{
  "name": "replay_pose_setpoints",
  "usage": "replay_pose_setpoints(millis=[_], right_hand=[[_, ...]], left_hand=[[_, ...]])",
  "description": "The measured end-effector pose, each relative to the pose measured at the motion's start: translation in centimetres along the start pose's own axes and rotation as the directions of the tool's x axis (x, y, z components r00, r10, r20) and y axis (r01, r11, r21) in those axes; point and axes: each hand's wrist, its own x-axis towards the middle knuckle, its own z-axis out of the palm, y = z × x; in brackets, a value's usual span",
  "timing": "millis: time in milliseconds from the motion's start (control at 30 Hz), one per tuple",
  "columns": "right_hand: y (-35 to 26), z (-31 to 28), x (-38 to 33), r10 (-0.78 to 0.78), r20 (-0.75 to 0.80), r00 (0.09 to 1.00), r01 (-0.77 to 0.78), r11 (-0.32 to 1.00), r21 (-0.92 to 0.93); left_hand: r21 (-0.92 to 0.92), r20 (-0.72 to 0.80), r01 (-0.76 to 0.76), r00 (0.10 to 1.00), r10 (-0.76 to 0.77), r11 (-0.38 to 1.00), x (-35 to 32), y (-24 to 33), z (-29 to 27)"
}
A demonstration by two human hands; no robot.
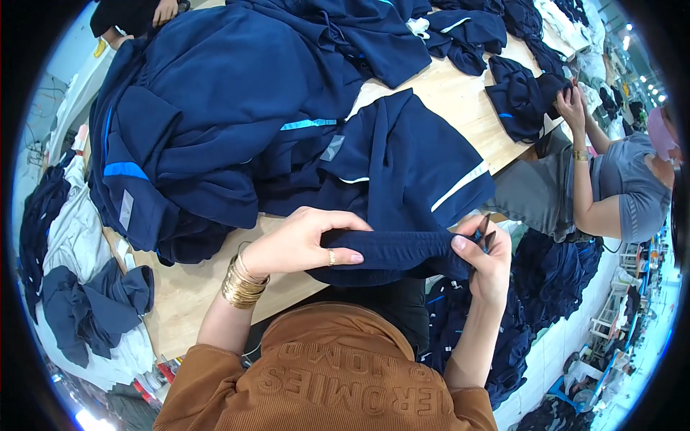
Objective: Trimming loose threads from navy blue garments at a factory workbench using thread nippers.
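Observation:
Stretched between my hands is the gathered elastic waistband (402, 248) of a navy garment (413, 154), whose body spreads away over the table with white strips showing. My left hand (305, 241) pinches the band's left part, thumb in front and fingers behind. At its right end my right hand (489, 258) is closed on the band. Dark pointed blades (486, 228), apparently of thread snips, stick out of my right fingers; their handles are hidden in the hand.
A big heap of navy garments (223, 79) with blue strips covers the wooden table (183, 305) at left. On the right, a co-worker (611, 172) handles another navy garment (517, 104). Another person's hand (165, 12) shows far left. Dark clothes (553, 280) are piled below at right.

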Motion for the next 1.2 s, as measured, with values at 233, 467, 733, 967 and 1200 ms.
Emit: replay_pose_setpoints(millis=[233,467,733,967,1200], right_hand=[[-1.9,-2.0,1.1,-0.076,-0.262,0.962,0.106,0.989,0.102],[-2.3,-3.3,5.8,-0.225,-0.238,0.945,0.061,0.834,-0.549],[0.4,2.5,5.3,0.128,0.579,0.805,-0.044,0.987,-0.157],[-2.3,-4.1,3.8,-0.060,-0.105,0.993,0.104,0.872,0.478],[-4.6,2.0,1.7,0.012,0.039,0.999,-0.025,0.928,0.371]], left_hand=[[0.466,-0.081,0.061,0.996,-0.026,0.883,-0.2,0.1,-2.1],[-0.362,-0.164,0.056,0.979,-0.123,0.930,0.6,1.6,-2.4],[-0.188,-0.067,0.000,0.998,-0.012,0.982,1.9,3.0,-0.9],[0.352,-0.355,0.119,0.935,0.015,0.928,0.9,-1.1,-1.9],[0.111,-0.415,-0.172,0.887,0.203,0.979,4.2,2.8,4.4]])
